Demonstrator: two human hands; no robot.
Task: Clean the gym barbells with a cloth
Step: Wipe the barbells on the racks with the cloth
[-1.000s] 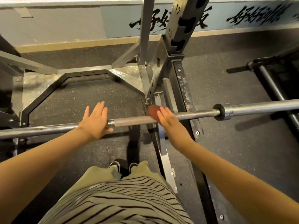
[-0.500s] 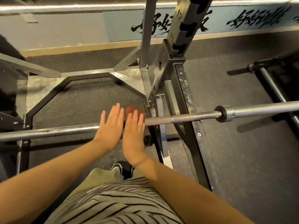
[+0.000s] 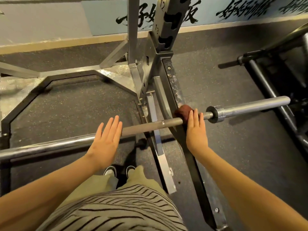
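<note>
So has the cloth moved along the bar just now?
Yes. Under the right hand, the cloth slid right along the bar: earlier it was left of the rack post, now past it, near the collar.

The dark speckled floor [image 3: 75, 110] fills the frame, bearing a steel rack [image 3: 132, 30] at centre, a black frame [image 3: 266, 89] at the right edge and two shoes [image 3: 110, 170] at lower centre

A weight-training gym. A steel barbell [image 3: 250, 106] lies across a squat rack whose numbered, notched upright [image 3: 168, 22] rises at 12 o'clock. Speckled rubber flooring [image 3: 75, 110] covers the ground, a checker-plate rack base [image 3: 116, 74] sits at 11 o'clock, and another bar [image 3: 266, 87] lies at 2 o'clock.
</note>
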